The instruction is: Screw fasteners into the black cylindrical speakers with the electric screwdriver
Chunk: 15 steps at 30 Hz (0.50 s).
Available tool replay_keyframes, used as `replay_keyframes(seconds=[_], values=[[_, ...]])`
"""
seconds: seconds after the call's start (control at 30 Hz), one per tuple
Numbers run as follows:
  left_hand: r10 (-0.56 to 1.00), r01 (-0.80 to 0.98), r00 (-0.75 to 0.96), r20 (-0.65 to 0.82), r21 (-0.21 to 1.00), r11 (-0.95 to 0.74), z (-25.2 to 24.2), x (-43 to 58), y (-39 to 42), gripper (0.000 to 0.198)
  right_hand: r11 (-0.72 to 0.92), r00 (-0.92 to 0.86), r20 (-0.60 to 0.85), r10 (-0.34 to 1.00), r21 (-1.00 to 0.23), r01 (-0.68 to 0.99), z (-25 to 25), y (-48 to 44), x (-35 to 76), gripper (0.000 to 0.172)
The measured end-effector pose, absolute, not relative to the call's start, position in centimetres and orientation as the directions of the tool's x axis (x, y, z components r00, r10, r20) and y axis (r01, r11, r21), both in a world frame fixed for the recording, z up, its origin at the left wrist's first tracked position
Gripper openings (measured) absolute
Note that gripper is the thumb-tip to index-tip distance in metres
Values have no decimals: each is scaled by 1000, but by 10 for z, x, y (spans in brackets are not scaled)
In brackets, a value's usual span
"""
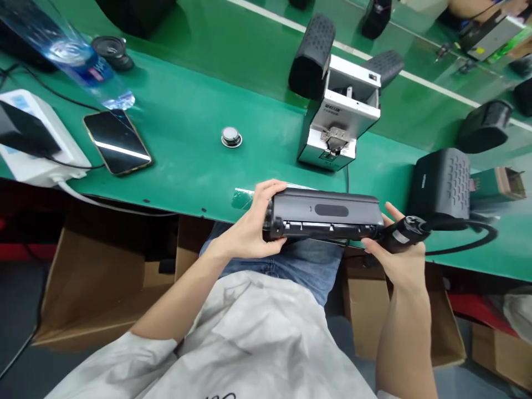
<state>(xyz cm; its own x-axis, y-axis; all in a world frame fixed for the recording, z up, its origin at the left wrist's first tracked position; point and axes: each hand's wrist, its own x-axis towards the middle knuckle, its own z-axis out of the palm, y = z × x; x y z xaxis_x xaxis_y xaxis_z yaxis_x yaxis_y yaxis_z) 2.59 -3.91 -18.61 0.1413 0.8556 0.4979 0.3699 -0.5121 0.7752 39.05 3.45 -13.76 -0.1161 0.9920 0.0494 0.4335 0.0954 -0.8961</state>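
A long dark-grey plastic housing (326, 209) with an oval black panel and a row of clips along its near edge is held level at the table's front edge. My left hand (247, 224) grips its left end, thumb below and fingers above. At the other end, my right hand (401, 263) steadies the housing with its fingertips. Lying across that same palm is a black cylindrical electric screwdriver (402, 235) with a cable; its tip is hidden. Beyond the housing, a small round silver speaker driver (231, 137) rests on the green table (187, 155).
A white metal fixture (341, 116) stands behind the housing. Dark speaker-like units (440, 185) are at the right and back. To the left are a phone (118, 143), a plastic bottle (93, 69) and a white power strip (45, 149). Cardboard boxes (100, 288) sit below the edge.
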Motion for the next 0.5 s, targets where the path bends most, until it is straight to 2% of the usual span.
replay_keyframes(seconds=[0.07,0.13,0.3,0.5], values=[[851,337,134,507,785,-520,-187,27,-36,110,130,-159,68,985,-894,428,-135,40,392,106],[852,323,108,513,792,-518,-187,30,-34,111,151,-207,68,976,-896,418,-133,47,395,104],[878,452,64,475,770,-450,-184,35,-33,102,76,-314,-43,948,-931,358,-132,56,400,109],[868,488,12,497,754,-439,-178,36,-30,87,15,-285,-81,955,-948,319,-129,56,398,98]])
